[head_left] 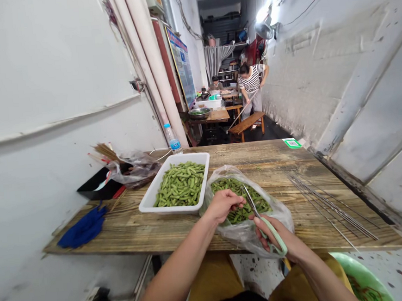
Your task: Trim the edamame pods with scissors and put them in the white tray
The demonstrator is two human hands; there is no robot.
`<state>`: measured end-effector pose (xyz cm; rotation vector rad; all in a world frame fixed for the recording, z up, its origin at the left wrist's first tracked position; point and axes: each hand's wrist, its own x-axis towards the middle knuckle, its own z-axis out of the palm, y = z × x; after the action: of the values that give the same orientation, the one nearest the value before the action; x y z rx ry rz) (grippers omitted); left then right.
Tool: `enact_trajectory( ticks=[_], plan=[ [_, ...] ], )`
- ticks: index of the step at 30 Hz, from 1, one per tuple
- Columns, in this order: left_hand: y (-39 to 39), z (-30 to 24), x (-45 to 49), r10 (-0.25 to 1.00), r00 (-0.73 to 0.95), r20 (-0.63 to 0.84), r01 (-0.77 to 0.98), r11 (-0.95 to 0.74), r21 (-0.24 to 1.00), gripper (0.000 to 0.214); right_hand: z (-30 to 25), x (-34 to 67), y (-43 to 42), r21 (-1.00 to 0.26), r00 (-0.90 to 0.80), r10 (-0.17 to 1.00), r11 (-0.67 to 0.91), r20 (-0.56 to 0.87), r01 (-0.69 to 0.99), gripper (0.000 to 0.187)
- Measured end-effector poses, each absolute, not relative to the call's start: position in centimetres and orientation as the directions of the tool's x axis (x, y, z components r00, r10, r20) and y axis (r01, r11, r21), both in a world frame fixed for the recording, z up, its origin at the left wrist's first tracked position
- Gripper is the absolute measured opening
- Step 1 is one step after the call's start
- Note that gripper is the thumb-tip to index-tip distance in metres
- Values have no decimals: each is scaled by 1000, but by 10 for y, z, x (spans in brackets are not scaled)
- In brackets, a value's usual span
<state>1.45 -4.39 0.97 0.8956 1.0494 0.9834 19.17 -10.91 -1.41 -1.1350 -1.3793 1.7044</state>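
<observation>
Pinching: left hand [222,204], fingers together over bagged pods [229,184]; contents unclear.
Scissors [276,238]: right hand [284,233], fingers curled round handles.
Worktop [267,157]: bag [283,213] beside tub [172,209].

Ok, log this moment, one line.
left hand: above green pods in clear plastic bag; right hand: holding green-handled metal scissors; white rectangular plastic tray: more pods

Scissor handles [276,235] are showing pale green; at their ten o'clock, pods [181,184] are showing green, the tray [171,209] white.
</observation>
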Motion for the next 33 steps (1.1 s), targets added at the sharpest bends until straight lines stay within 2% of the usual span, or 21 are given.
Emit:
enact_trajectory(
  ticks=[8,13,16,18,20,22,25,27,28,30,32,33],
  plan=[
    [-46,9,12,927,219,-303,-207,348,914,44,-19,186,-110,-955,-389,879,-298,-277,8,40],
    [-49,6,6,950,146,-276,-132,295,946,40,-27,187,-109,-939,-387,861,-340,-331,49,42],
    [-42,10,-15,990,-33,-135,-43,134,990,32,-27,192,-109,-939,-378,864,-339,-333,53,43],
    [-33,18,-41,975,-220,42,105,-19,994,25,-25,198,-111,-945,-360,879,-325,-314,29,44],
    [-23,31,-71,886,-393,247,339,-110,934,19,-22,205,-112,-949,-328,896,-317,-299,-1,48],
    [-14,46,-97,771,-485,412,605,-44,795,16,-20,212,-114,-944,-292,907,-328,-302,-40,52],
    [-8,60,-104,729,-404,552,848,72,525,16,-21,222,-114,-931,-234,923,-341,-306,-128,54],
    [-7,58,-83,776,-269,571,893,-22,450,18,-21,227,-114,-929,-177,939,-326,-296,-177,54],
    [-7,53,-66,832,-145,536,883,-136,450,19,-21,228,-115,-929,-152,945,-317,-291,-190,54],
    [-7,36,-26,904,219,368,773,-391,499,21,-17,231,-117,-930,-127,948,-313,-292,-195,54],
    [-4,16,12,866,450,219,665,-489,565,21,-12,232,-121,-928,-130,944,-322,-302,-188,55],
    [-2,6,28,858,484,175,653,-487,580,21,-9,233,-123,-927,-130,943,-326,-305,-184,55]
  ],
)
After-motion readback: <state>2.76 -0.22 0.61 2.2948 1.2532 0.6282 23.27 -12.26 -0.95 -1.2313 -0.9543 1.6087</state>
